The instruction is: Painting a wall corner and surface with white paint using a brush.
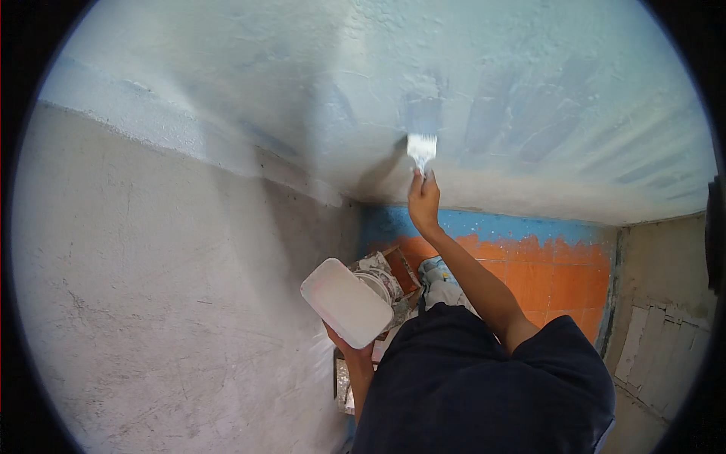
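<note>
My right hand point(424, 200) reaches up and forward, its fingers closed round the handle of a flat paintbrush point(422, 147). The brush's pale bristles point upward against the light blue painted wall point(522, 45), just under a darker, wet-looking patch. Several similar dark streaks run across the wall to the right. Lower left, my left hand point(349, 340) grips a white rectangular tub point(348, 303) from below and behind. The tub is tilted, with a whitish, faintly pink-stained inside; how much paint is in it I cannot tell. Part of the left hand's fingers is hidden behind it.
Rough grey plaster wall point(151, 280) rises on the left. Below me are a paint-splashed bucket point(378, 284) and an orange tiled surface point(522, 276) with a blue band point(484, 225) along its far side. Worn pale boards point(662, 352) show at right.
</note>
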Tool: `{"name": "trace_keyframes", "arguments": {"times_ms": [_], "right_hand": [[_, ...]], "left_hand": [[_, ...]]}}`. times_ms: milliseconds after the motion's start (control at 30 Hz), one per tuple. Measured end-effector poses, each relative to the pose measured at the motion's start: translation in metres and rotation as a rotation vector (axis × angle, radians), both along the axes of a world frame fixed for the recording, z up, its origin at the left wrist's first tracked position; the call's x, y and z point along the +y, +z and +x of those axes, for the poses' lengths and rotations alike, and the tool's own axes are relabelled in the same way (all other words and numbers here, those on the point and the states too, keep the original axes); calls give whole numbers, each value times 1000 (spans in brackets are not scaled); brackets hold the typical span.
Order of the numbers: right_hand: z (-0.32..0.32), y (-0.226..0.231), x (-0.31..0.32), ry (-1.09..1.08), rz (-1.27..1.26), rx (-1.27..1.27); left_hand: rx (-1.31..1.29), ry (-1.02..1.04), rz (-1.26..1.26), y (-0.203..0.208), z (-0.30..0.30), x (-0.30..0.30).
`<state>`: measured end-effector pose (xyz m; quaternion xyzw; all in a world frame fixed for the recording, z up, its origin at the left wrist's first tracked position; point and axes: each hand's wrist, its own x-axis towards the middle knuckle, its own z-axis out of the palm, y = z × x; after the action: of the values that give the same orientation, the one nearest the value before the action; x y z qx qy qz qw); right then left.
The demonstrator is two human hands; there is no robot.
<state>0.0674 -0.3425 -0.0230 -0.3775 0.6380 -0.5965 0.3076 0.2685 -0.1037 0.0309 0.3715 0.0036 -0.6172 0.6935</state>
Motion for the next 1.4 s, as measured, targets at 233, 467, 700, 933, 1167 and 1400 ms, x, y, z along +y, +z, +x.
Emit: {"name": "trace_keyframes", "arguments": {"times_ms": [233, 467, 700, 933, 1167, 1400], "right_hand": [[17, 100, -3, -1, -159, 5], [6, -52, -14, -20, 193, 170], [5, -62, -15, -34, 259, -99], [8, 161, -4, 67, -160, -30], [5, -31, -19, -102, -62, 8], [8, -47, -48, -90, 242, -136]], "left_hand": [[-158, 68, 9, -1, 0, -13], [-217, -18, -94, -12, 21, -9], [-71, -119, -134, 21, 21, -21], [-18, -230, -172, 30, 26, -32], [-12, -241, -199, 30, 18, -31], [64, -257, -227, 67, -20, -25]]}}
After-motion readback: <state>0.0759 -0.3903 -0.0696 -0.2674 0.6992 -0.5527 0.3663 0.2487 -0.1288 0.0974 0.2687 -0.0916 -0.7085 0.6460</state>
